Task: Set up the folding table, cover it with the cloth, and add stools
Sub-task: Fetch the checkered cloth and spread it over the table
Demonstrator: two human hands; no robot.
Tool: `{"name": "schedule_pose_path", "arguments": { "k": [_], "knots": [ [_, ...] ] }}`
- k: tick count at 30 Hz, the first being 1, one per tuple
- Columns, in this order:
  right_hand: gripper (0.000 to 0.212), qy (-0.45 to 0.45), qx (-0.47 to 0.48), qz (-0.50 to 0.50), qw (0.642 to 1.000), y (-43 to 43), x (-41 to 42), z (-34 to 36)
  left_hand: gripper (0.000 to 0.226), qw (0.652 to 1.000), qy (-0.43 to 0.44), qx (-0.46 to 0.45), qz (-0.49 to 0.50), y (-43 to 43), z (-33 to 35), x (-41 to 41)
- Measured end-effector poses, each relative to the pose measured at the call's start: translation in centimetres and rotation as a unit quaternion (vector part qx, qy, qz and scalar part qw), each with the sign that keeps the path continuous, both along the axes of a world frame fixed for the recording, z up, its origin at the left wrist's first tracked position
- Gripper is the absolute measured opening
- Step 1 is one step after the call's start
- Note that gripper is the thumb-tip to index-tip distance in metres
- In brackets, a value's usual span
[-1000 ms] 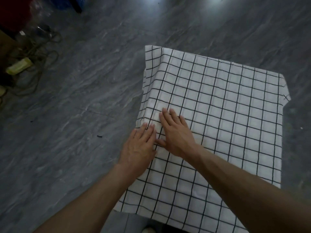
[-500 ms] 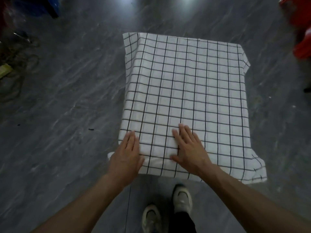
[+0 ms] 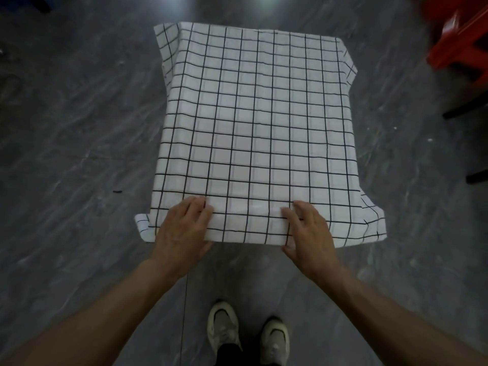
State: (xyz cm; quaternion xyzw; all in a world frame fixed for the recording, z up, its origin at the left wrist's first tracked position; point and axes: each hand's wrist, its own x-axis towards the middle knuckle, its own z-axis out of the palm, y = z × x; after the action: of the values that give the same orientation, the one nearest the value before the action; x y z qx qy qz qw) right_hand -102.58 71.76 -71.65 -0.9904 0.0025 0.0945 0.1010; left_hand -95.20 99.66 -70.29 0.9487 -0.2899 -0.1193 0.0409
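From my remote seat, my left hand (image 3: 182,228) lies flat with its fingers (image 3: 196,204) spread and released on the near edge of the white black-gridded cloth (image 3: 258,122), which drapes the whole counter beyond my fingertips. My right hand (image 3: 309,233) presses the same edge, thumb seemingly tucked under the hem, though I cannot tell whether it pinches. I judge the covering step nearly finished; next I must fetch the red plastic stools (image 3: 459,35) far right of my fingers.
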Motion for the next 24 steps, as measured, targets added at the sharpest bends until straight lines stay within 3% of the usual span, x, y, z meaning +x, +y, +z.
{"name": "schedule_pose_path", "arguments": {
  "k": [7,11,15,24],
  "knots": [
    [0.093,-0.035,-0.068,0.008,0.997,-3.0,-1.6,-2.2,0.097,0.998,-0.034,0.049,0.000,-3.5,-2.2,-1.1],
    [0.084,-0.082,-0.060,0.010,0.995,-3.8,-1.8,-2.9,0.080,0.997,-0.061,0.035,-0.019,-3.3,-2.7,-1.3],
    [0.050,-0.127,-0.030,-0.009,0.991,-5.2,-2.6,-2.4,0.074,0.995,-0.089,0.003,-0.050,-3.0,-2.4,-1.9],
    [0.025,-0.091,0.007,-0.031,0.995,-9.7,-5.3,-0.1,0.038,0.996,-0.078,0.004,-0.042,-3.1,-1.2,-2.3]
  ]
}}
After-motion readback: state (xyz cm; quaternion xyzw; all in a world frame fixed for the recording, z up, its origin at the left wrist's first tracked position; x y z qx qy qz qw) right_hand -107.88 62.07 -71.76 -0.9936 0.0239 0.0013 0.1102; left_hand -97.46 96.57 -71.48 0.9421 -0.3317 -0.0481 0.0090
